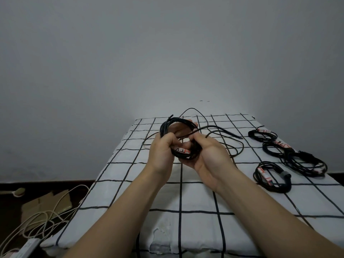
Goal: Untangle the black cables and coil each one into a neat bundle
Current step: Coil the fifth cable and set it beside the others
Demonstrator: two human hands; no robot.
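A black cable coil (168, 125) with a red-and-white label is held up above the white checked sheet (186, 198). My left hand (162, 149) grips the coil's left side with curled fingers. My right hand (208, 153) grips its lower right side, and the thumb and fingers pinch a loose strand there. The cable's loose tail (236, 146) runs off to the right and lies in loops on the sheet. Several coiled black cable bundles (271, 175) with labels lie along the sheet's right side.
The sheet covers a bed-like surface that ends at a grey wall behind. On the dark floor at the lower left lie cream cords (37, 220), a piece of cardboard (46, 205) and a white power strip (28, 246).
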